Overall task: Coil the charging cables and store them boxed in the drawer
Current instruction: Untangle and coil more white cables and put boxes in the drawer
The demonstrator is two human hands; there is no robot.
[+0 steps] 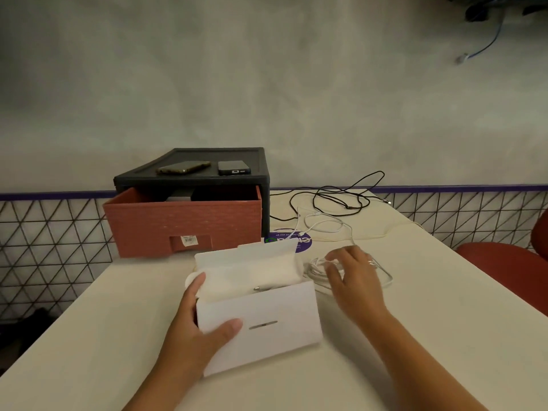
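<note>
Pale table [400, 351] against a bare grey wall. At the back, black drawer unit [189, 180] with red drawer [184, 223] pulled open and dark items already inside; two phones [184, 167] lying on top. Nearer, white box [261, 324] standing with flaps up, gripped by left hand [201, 327], thumb on the front panel and fingers round its left side. Just right of the box, right hand [353, 277] spread down over white cable bundle [315, 269], loosely looped on the table; too blurred to tell whether pinched or merely touched. Farther back, second white cable [326, 223] and black cable [338, 197] sprawled uncoiled. By the look of it, early to midway: one cable roughly coiled but not boxed, two untouched, box not yet in the drawer.
</note>
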